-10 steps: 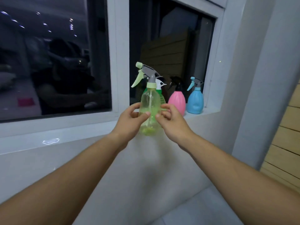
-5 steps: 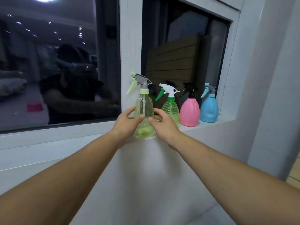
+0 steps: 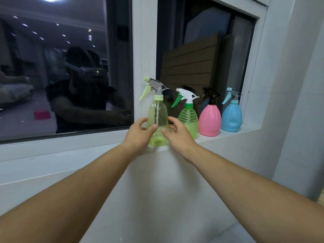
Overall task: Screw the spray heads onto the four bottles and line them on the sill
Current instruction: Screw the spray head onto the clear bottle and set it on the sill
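The yellow bottle (image 3: 156, 111) stands upright on the sill (image 3: 245, 131), its spray head (image 3: 154, 87) on, at the left end of the row. It sits between the two hands. The left hand (image 3: 138, 135) curls round its left side and the right hand (image 3: 178, 137) round its right, thumbs on the front. Just right of it stand the green bottle (image 3: 188, 118), pink bottle (image 3: 209, 120) and blue bottle (image 3: 231, 118).

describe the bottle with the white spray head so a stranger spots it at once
On the window sill, four spray bottles stand in a row. The green bottle is second from the left, beside the pink bottle. Only it has a ribbed body and a white head with a green trigger.
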Motion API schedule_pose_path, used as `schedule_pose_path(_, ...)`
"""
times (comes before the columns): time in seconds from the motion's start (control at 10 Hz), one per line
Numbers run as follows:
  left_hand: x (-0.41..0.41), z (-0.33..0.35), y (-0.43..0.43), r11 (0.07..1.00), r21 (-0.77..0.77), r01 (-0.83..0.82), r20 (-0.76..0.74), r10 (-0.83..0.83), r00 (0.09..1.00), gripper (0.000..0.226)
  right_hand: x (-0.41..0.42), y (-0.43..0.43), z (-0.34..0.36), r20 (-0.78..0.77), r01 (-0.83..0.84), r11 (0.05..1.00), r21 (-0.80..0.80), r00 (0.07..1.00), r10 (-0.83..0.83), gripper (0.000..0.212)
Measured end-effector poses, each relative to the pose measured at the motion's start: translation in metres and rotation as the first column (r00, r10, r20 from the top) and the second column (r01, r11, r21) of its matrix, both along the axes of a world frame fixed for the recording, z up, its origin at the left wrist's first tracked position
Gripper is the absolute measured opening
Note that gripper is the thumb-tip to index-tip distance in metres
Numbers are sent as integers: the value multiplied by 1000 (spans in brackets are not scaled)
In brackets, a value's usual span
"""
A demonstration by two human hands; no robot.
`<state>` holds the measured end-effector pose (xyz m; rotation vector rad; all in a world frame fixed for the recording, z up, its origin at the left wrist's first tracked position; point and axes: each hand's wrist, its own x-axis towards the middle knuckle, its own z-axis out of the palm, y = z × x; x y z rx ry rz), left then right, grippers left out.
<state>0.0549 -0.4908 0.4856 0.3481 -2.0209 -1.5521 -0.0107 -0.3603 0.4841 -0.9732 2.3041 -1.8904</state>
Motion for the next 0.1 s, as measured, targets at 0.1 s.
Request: schedule_pose_path(0.1, 3, -1, 1, 996, -57, -74, 29, 76, 997, 71, 3, 9, 0, 12, 25, 1000, 14, 1000, -25, 64)
